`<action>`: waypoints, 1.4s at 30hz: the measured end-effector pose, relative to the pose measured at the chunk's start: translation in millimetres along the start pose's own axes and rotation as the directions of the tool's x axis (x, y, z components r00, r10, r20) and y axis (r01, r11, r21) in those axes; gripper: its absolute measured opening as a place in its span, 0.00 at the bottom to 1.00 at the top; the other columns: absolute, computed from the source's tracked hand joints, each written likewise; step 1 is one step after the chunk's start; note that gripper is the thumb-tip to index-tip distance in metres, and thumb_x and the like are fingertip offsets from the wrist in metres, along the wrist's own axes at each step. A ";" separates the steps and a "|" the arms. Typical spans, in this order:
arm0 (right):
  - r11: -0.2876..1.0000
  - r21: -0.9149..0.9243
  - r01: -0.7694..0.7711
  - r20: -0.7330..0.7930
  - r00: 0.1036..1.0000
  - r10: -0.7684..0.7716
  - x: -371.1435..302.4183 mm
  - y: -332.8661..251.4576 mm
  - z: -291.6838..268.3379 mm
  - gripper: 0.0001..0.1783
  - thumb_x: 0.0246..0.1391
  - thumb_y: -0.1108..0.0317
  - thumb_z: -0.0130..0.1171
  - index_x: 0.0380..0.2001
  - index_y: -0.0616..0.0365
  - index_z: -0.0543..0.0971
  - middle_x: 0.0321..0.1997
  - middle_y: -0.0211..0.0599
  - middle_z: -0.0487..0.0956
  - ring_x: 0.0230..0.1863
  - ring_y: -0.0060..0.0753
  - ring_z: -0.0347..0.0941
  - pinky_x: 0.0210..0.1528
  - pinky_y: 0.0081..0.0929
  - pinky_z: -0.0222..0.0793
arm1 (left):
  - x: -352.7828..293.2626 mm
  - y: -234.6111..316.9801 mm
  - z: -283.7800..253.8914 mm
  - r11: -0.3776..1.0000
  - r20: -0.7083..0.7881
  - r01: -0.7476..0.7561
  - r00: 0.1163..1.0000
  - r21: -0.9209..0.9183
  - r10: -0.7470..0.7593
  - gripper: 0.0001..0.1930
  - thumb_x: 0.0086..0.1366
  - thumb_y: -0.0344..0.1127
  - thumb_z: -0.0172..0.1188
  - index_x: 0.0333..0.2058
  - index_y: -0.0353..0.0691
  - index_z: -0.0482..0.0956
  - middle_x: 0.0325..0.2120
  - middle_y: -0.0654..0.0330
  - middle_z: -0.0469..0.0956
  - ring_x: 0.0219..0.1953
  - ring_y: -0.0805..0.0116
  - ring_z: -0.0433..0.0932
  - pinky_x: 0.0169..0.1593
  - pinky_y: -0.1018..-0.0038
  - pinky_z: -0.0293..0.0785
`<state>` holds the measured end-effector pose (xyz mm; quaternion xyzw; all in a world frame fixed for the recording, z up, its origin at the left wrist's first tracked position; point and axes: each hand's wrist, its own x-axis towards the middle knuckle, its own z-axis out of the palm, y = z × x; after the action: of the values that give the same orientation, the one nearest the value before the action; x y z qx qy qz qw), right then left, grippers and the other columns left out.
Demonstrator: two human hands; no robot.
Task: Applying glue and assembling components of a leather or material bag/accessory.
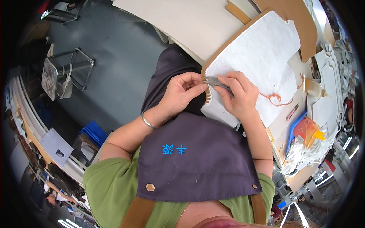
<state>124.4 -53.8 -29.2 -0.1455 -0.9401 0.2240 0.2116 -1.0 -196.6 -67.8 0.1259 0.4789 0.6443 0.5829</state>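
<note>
A large white-backed panel (pixel 253 57) with a brown leather edge rests partly on the table and partly over my lap. Its folded brown rim is cut into small notches along the curve in front of me. My left hand (pixel 180 95) pinches that rim between thumb and fingers. My right hand (pixel 241 95) grips small grey metal snips (pixel 215 81), their tip at the notched rim close to my left fingertips. An orange cord (pixel 276 99) lies looped on the panel beside my right hand. The blades' exact position is partly hidden by my fingers.
The pale table (pixel 186 26) reaches away ahead, with a brown panel (pixel 291 17) at the far right. To the right are a squeeze bottle (pixel 315 88), a blue tray (pixel 291 133) and white scraps (pixel 298 159). A metal-framed stool (pixel 51 78) stands at left.
</note>
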 end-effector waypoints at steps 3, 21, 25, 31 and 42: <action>1.000 -0.008 0.028 0.013 1.000 -0.027 1.5 -0.1 -0.6 0.12 0.36 0.65 0.67 0.27 0.53 0.78 0.27 0.29 0.74 0.21 0.27 0.70 0.20 0.22 0.64 | -0.7 -2.3 2.0 1.000 -0.014 -0.014 1.000 -0.021 0.014 0.07 0.60 0.27 0.58 0.38 0.35 0.76 0.32 0.65 0.77 0.34 0.81 0.73 0.42 0.82 0.70; 0.999 0.026 -0.026 0.041 0.999 0.025 4.8 -5.2 4.0 0.12 0.36 0.65 0.68 0.28 0.51 0.80 0.23 0.26 0.70 0.18 0.23 0.67 0.16 0.20 0.60 | -0.5 -9.4 -0.3 0.998 0.013 -0.044 0.999 -0.041 0.045 0.07 0.61 0.27 0.57 0.38 0.37 0.76 0.30 0.67 0.75 0.33 0.83 0.72 0.40 0.83 0.69; 0.999 0.036 -0.030 0.041 0.999 0.028 5.4 -5.5 3.0 0.12 0.36 0.65 0.68 0.28 0.52 0.80 0.22 0.26 0.69 0.17 0.23 0.66 0.15 0.20 0.59 | -0.5 -10.6 0.1 0.997 -0.009 -0.061 0.998 -0.050 0.060 0.06 0.60 0.27 0.58 0.37 0.37 0.76 0.28 0.68 0.76 0.31 0.84 0.71 0.37 0.84 0.68; 0.997 0.070 -0.023 0.021 1.000 0.022 3.9 -2.2 5.8 0.12 0.35 0.65 0.69 0.27 0.52 0.80 0.20 0.26 0.68 0.15 0.23 0.64 0.14 0.21 0.57 | -1.5 -9.5 0.3 0.997 -0.008 -0.053 0.999 -0.048 0.053 0.06 0.60 0.27 0.59 0.36 0.37 0.77 0.27 0.69 0.75 0.30 0.85 0.70 0.36 0.85 0.67; 0.987 0.156 0.035 -0.068 0.997 -0.025 0.1 2.8 7.6 0.12 0.33 0.67 0.70 0.26 0.52 0.80 0.18 0.28 0.67 0.15 0.25 0.64 0.14 0.22 0.57 | -2.2 -7.6 0.9 0.998 -0.015 -0.060 0.998 -0.010 0.060 0.06 0.59 0.27 0.59 0.36 0.36 0.76 0.26 0.70 0.74 0.29 0.85 0.70 0.35 0.86 0.67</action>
<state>121.3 -54.1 -36.7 -0.1214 -0.9142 0.2891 0.2566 5.1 -199.2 -72.3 0.1323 0.4756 0.6651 0.5603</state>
